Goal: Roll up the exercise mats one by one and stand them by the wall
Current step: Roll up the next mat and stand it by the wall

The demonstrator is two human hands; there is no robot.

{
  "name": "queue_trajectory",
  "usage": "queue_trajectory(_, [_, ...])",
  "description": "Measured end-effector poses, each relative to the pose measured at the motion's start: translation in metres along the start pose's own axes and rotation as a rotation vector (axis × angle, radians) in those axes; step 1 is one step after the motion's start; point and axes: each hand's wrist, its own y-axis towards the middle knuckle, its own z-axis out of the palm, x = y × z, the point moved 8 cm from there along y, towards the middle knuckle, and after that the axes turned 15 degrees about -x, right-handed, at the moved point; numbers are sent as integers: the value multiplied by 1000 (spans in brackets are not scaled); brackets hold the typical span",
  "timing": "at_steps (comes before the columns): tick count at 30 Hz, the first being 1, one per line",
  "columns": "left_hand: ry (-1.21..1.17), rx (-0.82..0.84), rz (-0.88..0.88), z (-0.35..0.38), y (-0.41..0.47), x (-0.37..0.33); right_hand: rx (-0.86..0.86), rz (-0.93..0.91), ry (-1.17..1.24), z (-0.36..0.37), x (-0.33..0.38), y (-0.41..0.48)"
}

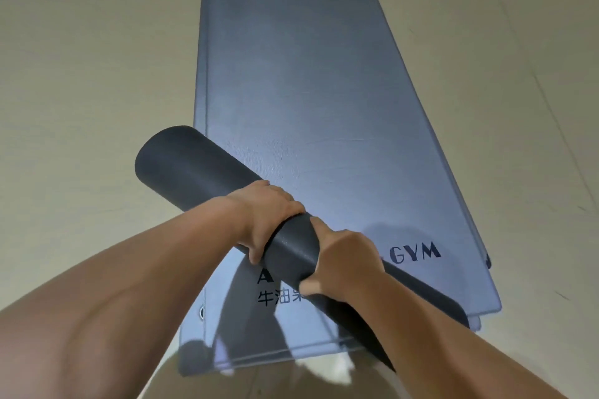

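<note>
Floor (81, 74): pale and bare; no wall in view.

Flat mats (308, 91): a blue-grey stack lying lengthwise on the floor, running away from the person. Layered edges at the near right corner show at least two; exact count unclear. The top one has printed lettering (415, 253) near its near edge. They look thin and floppy, likely light foam, so each should roll from a short edge without much force.

Rolled mat (194, 165): one, dark grey, held off the floor and lying diagonally over the stack's near end. Its far end sticks out past the stack's left edge, and its near end points toward the near right corner. Probably soft and squashy, with a textured skin that grips well. Likely to spring loose if released, so hold it around the middle over the loose flap, which isn't visible here.

Hands: two. Left hand (265, 214) and right hand (340, 256) are both wrapped round the roll's middle, close together.
</note>
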Motion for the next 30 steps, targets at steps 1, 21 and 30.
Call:
queue_trajectory(1, [-12, -7, 0, 0, -5, 1, 1, 9, 5, 4, 3, -3])
queue_trajectory(21, [-1801, -230, -1162, 103, -93, -61, 88, 146, 245, 0, -14, 14])
queue_trajectory(30, [-2045, -603, -1284, 76, -65, -31, 61, 366, 1111, 30, -15, 15])
